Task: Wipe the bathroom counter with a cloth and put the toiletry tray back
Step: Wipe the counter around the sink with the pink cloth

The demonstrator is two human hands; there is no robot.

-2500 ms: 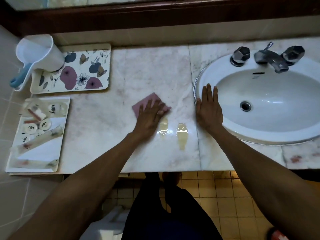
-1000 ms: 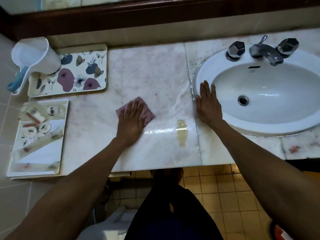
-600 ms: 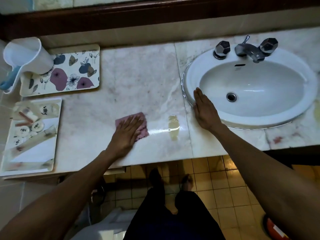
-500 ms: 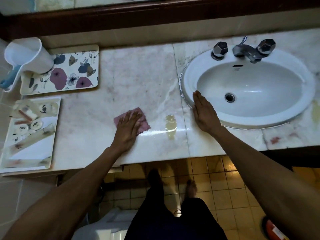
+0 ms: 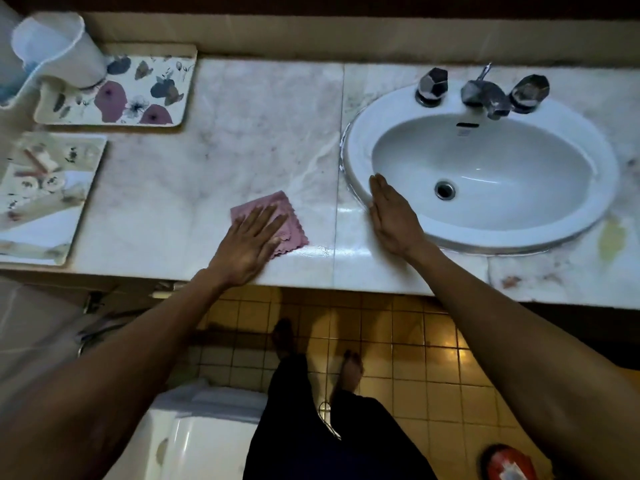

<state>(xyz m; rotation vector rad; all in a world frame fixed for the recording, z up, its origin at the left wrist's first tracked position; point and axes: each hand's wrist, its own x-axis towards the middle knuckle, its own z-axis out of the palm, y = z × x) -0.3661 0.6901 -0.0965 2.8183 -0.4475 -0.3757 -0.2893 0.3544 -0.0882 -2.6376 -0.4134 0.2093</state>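
Wiping looks midway: the left hand (image 5: 249,244), fingers flat and spread, presses the pink cloth (image 5: 290,221) on the tabletop (image 5: 242,140) at 6 o'clock. The right hand (image 5: 392,220) rests flat, fingers together, on the sink rim (image 5: 356,161). The toiletry tray (image 5: 46,233) sits at 9 o'clock (seemingly not yet put back). No writing is legible.

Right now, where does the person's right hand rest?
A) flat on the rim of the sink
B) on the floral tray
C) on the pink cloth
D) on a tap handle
A: the right hand lies flat, fingers straight, on the near left rim of the white sink, while the left hand presses the pink cloth.
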